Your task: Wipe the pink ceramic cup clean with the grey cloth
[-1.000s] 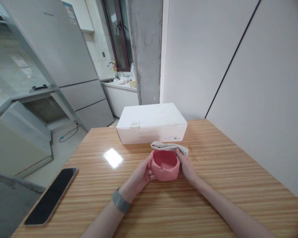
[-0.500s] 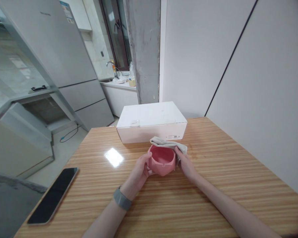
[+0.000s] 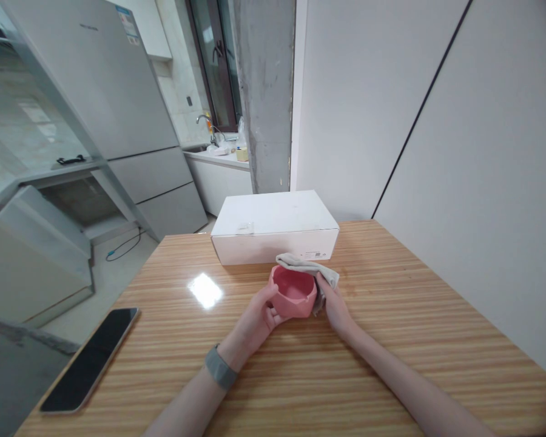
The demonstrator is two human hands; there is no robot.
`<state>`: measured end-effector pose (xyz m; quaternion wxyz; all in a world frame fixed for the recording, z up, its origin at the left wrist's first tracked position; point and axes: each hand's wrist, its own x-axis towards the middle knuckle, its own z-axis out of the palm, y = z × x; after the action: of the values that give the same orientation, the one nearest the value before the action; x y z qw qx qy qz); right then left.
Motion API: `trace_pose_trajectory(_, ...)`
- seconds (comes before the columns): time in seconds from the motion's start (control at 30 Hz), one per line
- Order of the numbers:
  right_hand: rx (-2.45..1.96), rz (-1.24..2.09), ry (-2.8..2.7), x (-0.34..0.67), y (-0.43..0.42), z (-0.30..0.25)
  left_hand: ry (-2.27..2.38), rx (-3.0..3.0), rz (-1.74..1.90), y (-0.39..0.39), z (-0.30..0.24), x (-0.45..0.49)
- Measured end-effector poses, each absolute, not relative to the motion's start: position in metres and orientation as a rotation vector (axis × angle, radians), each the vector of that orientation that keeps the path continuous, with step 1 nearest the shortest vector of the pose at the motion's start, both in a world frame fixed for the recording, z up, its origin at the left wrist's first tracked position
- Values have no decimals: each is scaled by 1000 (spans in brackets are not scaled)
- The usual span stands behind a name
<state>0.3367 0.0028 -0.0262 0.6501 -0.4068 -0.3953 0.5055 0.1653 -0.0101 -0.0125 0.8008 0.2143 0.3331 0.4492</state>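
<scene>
A pink faceted ashtray (image 3: 295, 305) with notches in its rim is tilted so that its hollow inside shows. My left hand (image 3: 261, 312) grips it from the left, thumb at the rim and fingers underneath. My right hand (image 3: 337, 306) is closed on a folded light grey cloth (image 3: 307, 265), which lies against the ashtray's far and right sides. Part of the cloth hangs down between my right hand and the ashtray. The fingertips of my right hand are partly hidden by the cloth.
A white cardboard box (image 3: 275, 233) stands just beyond my hands on the wood-grain table (image 3: 382, 315). At the table's left edge lies a black phone (image 3: 91, 361). A pale wall (image 3: 482, 182) runs along the right; a fridge (image 3: 95, 79) and sink counter are behind.
The ashtray has turned slightly in my left hand, so its rim notches sit differently. My right hand and the cloth have shifted a little with it. The view has moved slightly.
</scene>
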Motion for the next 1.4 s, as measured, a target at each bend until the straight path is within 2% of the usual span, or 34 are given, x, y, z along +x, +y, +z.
trace_pose_trajectory(0.33,-921,1351,-784,340,2,-19,768,535,793,-6,-18,157)
trace_pose_trajectory(0.5,-906,1405,-824,340,1,-15,801,549,835,-7,-22,155)
trace_pose_trajectory(0.93,-860,1252,-896,340,7,-30,758,434,1021,-11,-13,164)
trace_pose_trajectory(1.4,-962,1259,-856,341,2,-15,758,612,825,-12,-19,159)
